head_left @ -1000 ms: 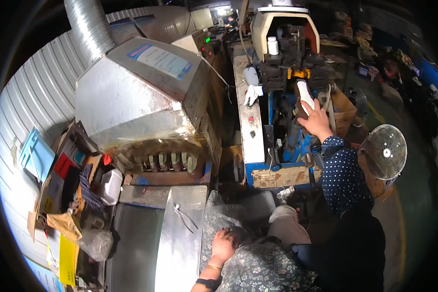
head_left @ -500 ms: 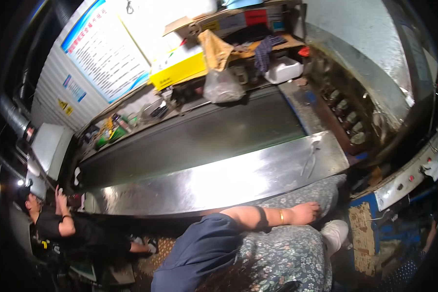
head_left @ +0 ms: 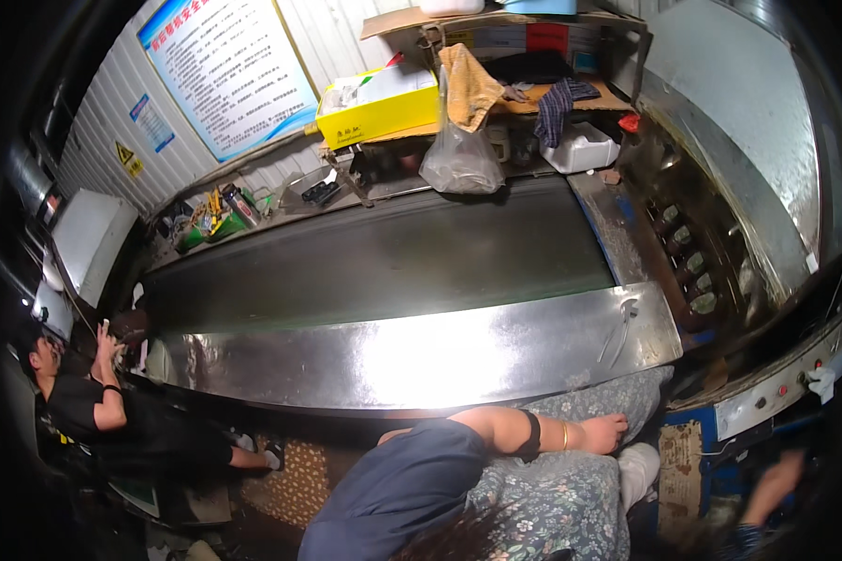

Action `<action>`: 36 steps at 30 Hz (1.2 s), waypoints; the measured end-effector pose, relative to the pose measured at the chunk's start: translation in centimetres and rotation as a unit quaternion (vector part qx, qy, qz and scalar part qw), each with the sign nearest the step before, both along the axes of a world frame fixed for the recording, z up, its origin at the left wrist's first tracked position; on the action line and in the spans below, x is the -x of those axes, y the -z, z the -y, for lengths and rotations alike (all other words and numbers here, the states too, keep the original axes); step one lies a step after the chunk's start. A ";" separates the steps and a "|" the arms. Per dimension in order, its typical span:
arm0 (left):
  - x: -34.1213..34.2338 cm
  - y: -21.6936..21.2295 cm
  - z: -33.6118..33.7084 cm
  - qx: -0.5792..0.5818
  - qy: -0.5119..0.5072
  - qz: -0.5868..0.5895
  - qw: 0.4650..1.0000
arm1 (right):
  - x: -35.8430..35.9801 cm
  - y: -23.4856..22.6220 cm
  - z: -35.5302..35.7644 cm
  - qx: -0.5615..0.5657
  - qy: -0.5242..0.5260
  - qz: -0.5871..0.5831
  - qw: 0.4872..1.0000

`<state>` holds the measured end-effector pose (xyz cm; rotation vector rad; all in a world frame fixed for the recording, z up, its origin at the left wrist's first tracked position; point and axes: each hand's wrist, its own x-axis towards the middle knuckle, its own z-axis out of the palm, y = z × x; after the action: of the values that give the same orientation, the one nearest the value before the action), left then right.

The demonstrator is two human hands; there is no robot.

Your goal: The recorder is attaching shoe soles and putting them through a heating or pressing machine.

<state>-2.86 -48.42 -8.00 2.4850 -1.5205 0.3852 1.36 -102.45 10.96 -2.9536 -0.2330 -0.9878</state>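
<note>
My left hand (head_left: 606, 433) lies on the grey floral cloth (head_left: 547, 486) over my legs, its fingers curled in with nothing visible in them. Above it, my wrist bears a thin gold-coloured bracelet (head_left: 564, 434) and my forearm a black band (head_left: 531, 435). A dark blue sleeve (head_left: 393, 481) covers my upper arm. Close under the hand is a whitish rounded thing (head_left: 638, 472), perhaps a shoe. My right hand does not appear. At the lower right a blurred forearm (head_left: 776, 486) comes in with a dark blue cuff; whose it is I cannot tell.
A dark conveyor belt (head_left: 393, 257) runs beyond a shiny metal ledge (head_left: 281, 369), where a thin pale strand (head_left: 617, 332) lies. A person in black (head_left: 75, 397) stands left, hands raised. Behind the belt are a yellow box (head_left: 379, 117) and plastic bag (head_left: 463, 164). A control panel (head_left: 767, 397) is right.
The whole view has shifted and levelled somewhat. My left hand stays on the floral cloth. At the lower right, the bare forearm now shows more fully.
</note>
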 end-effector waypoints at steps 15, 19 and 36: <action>-0.5 1.3 -1.2 0.040 0.066 0.007 0.997 | 11.4 20.2 -35.1 -0.240 -0.157 -0.463 0.839; -0.9 -0.8 -3.4 0.000 0.076 -0.094 0.993 | 10.6 20.8 -39.2 -0.267 -0.065 -0.514 0.813; -0.1 -4.4 -3.7 -0.019 0.062 -0.058 0.996 | 12.3 2.4 -39.5 -0.104 -0.156 -0.469 0.863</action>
<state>-2.74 -44.69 -3.56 2.3787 -1.6390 0.1901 -10.92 -62.91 8.55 -2.6731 -0.4909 0.4619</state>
